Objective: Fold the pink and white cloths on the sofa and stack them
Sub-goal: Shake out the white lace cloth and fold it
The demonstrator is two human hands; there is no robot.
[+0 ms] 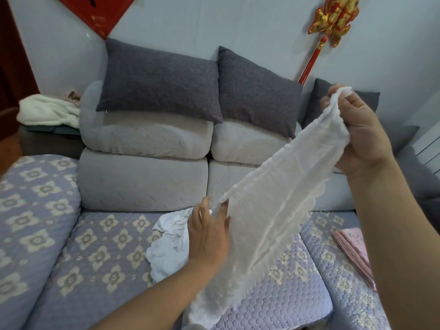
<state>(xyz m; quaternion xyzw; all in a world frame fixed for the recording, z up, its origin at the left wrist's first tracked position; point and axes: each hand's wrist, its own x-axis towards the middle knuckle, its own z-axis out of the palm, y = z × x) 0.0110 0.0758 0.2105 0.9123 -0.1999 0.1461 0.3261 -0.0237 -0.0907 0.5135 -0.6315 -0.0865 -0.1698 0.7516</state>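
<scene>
Sofa (107, 246); hands pinch sheer cloth (269, 210); lower end cut off.

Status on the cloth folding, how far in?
Done: a folded pink cloth lies on the sofa seat at right. In hand: both hands stretch a sheer white cloth in the air, right hand gripping the top, left hand pinching its edge. Left: a crumpled white cloth on the seat, then stacking.

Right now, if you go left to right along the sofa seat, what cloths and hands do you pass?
Crumpled white cloth → left hand → sheer white cloth it holds up → folded pink cloth.
</scene>
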